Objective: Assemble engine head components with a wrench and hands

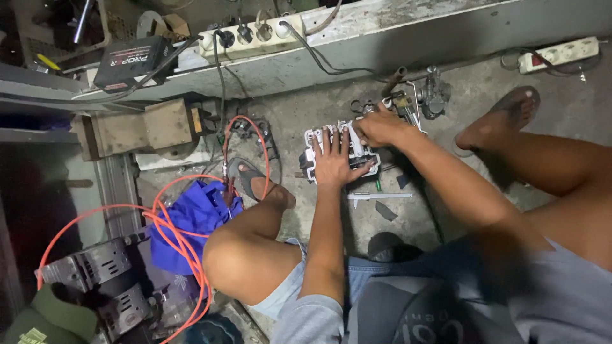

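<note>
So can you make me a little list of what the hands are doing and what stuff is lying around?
left hand: pressed flat, fingers spread, on a grey metal engine part
right hand: at the part's top edge; its grip is hidden
in front of the part: caliper on the concrete floor
far left: orange hose looped over a blue cloth
on the ledge: white power strip, black box

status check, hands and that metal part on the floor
Left hand flat on the white metal engine part, fingers spread. Right hand at its top edge, grip hidden. Caliper and loose parts close by.
</note>
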